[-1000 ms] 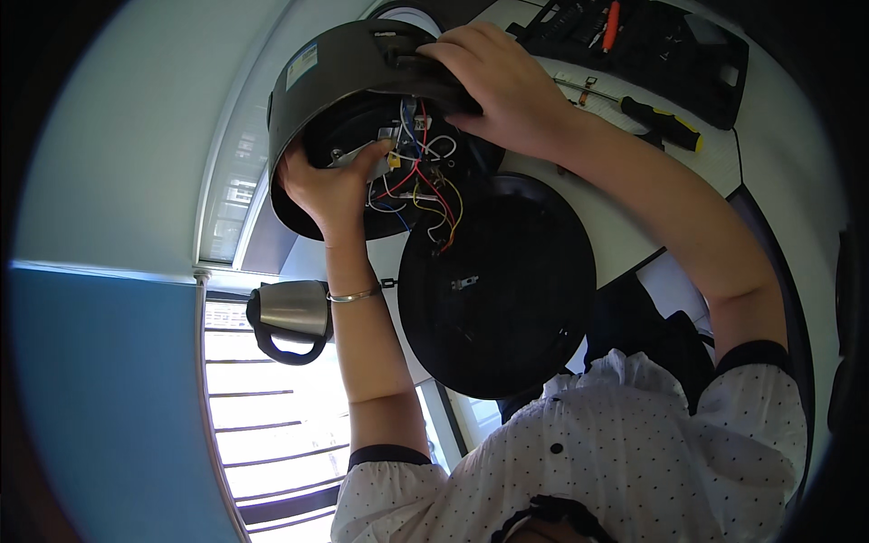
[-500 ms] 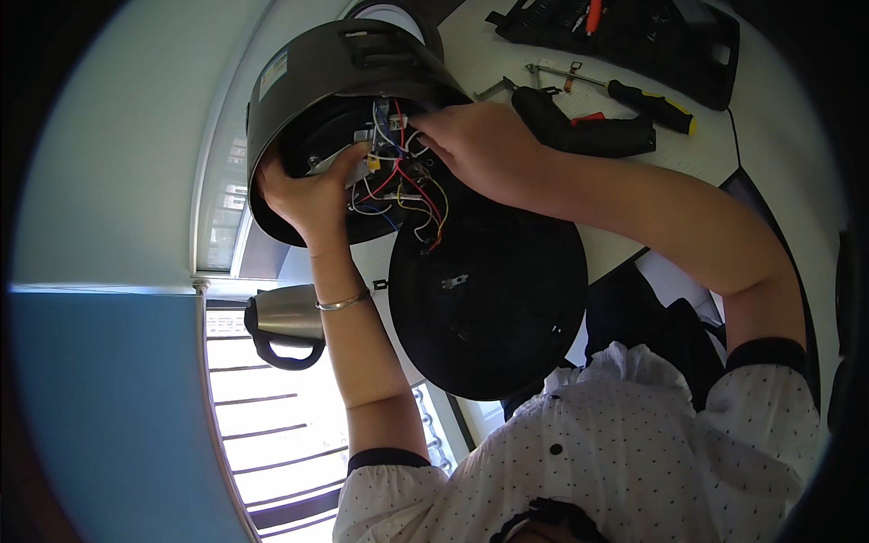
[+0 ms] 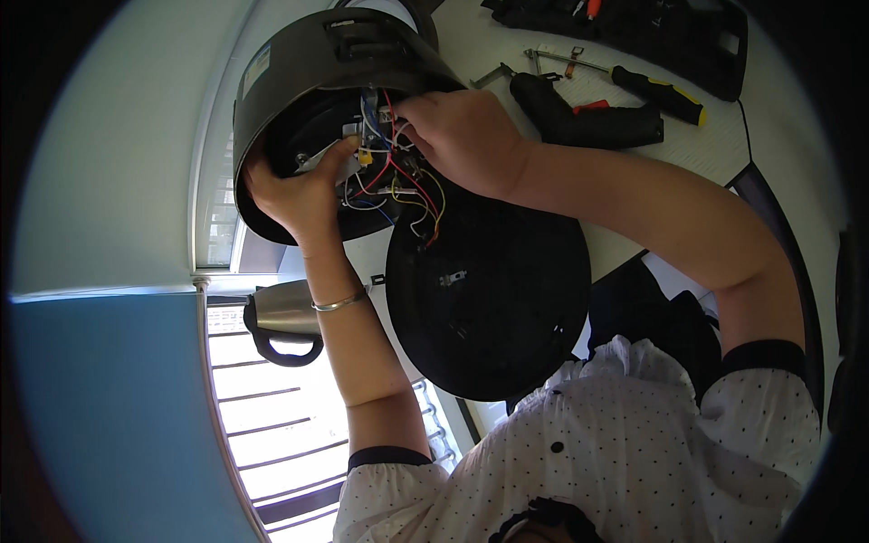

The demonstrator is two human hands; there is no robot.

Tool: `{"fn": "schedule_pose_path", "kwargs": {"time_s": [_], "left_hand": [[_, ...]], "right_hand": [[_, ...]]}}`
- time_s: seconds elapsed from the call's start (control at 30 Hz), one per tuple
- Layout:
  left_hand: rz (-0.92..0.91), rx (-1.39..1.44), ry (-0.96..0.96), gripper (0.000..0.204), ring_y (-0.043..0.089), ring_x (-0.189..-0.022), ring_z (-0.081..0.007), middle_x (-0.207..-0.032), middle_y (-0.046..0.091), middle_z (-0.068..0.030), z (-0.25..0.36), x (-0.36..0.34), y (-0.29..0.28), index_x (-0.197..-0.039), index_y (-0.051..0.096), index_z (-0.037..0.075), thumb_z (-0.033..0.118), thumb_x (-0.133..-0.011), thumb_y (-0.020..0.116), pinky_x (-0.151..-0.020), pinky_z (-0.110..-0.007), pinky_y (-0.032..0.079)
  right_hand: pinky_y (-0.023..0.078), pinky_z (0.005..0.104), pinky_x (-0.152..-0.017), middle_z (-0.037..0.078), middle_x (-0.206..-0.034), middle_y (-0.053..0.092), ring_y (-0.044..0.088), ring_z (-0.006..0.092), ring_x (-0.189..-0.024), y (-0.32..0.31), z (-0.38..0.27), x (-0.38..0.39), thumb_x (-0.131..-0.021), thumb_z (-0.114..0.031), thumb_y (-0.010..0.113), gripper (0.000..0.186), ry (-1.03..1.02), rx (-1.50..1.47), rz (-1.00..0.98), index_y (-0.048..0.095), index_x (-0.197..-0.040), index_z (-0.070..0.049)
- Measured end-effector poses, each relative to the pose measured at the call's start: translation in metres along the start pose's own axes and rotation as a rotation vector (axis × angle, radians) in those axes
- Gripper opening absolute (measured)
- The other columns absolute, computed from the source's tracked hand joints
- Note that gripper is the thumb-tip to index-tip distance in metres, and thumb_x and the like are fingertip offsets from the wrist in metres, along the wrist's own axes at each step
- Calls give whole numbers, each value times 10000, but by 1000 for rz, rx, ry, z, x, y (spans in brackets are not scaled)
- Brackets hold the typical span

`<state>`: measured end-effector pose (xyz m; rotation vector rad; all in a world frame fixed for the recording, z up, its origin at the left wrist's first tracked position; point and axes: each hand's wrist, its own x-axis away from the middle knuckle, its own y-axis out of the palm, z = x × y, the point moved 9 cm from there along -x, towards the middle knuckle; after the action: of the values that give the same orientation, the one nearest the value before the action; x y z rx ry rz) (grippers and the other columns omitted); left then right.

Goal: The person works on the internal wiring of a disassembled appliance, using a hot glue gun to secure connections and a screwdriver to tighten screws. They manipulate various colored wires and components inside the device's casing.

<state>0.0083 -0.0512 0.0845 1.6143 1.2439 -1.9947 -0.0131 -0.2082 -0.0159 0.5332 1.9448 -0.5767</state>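
Observation:
A dark, round appliance body (image 3: 299,72), which looks like a rice cooker, lies on its side with its open underside toward me. Red, white, blue and yellow wires (image 3: 391,161) spill from inside it toward a round black base cover (image 3: 489,299). My left hand (image 3: 303,195) grips the body with its fingers inside the rim, while the thumb presses near a pale metal bracket (image 3: 319,163). Closed fingers of my right hand (image 3: 466,136) pinch at a small white connector (image 3: 386,115) among the wires; their tips are partly hidden.
On the table, right of the body, lie a black power screwdriver (image 3: 579,118), a yellow-and-black screwdriver (image 3: 656,95) and a black tool case (image 3: 634,41). A steel kettle (image 3: 282,312) stands left of my left forearm, by a bright barred window (image 3: 272,407).
The appliance body has shifted slightly left and up, and both my hands have moved with it. Their holds look the same.

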Motion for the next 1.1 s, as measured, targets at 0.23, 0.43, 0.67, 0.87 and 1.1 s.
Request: {"fn": "schedule_pose_path", "kwargs": {"time_s": [0.23, 0.43, 0.67, 0.87, 1.1], "left_hand": [[2, 0, -14, 823, 603, -970, -337, -1062, 636, -183, 0, 0, -1, -1066, 624, -44, 293, -383, 935, -882, -393, 486], [9, 8, -6, 826, 607, -966, -328, -1054, 637, -181, -6, 0, 0, -1064, 624, -43, 300, -381, 939, -878, -394, 489], [-6, 18, -25, 815, 616, -942, -323, -1037, 643, -174, -3, -1, 1, -1063, 626, -38, 294, -386, 936, -854, -392, 501], [21, -1, -27, 799, 628, -918, -321, -1020, 652, -171, 0, 0, -2, -1054, 628, -43, 275, -387, 932, -836, -387, 509], [29, -19, 4, 780, 633, -914, -312, -1013, 661, -165, 2, -1, -5, -1047, 635, -40, 276, -397, 929, -837, -383, 508]], "right_hand": [[509, 354, -535, 101, -708, 638, 646, 269, -636, 0, 0, 0, -792, -82, 678, 129, -35, -33, 50, 603, -885, -35], [513, 361, -548, 106, -705, 631, 641, 281, -639, 2, -2, 1, -804, -59, 665, 139, -96, -73, 77, 595, -920, -26], [520, 371, -614, 141, -800, 633, 638, 302, -706, 0, -2, 5, -819, -21, 633, 193, -76, -160, 33, 575, -1002, -1], [517, 374, -638, 148, -873, 616, 627, 307, -738, 1, -6, 5, -802, 44, 604, 321, -88, -232, -4, 546, -1116, 13], [530, 324, -650, 142, -924, 615, 636, 251, -746, 3, 0, 11, -751, 107, 584, 508, -36, -361, -21, 490, -1246, 34]]}}
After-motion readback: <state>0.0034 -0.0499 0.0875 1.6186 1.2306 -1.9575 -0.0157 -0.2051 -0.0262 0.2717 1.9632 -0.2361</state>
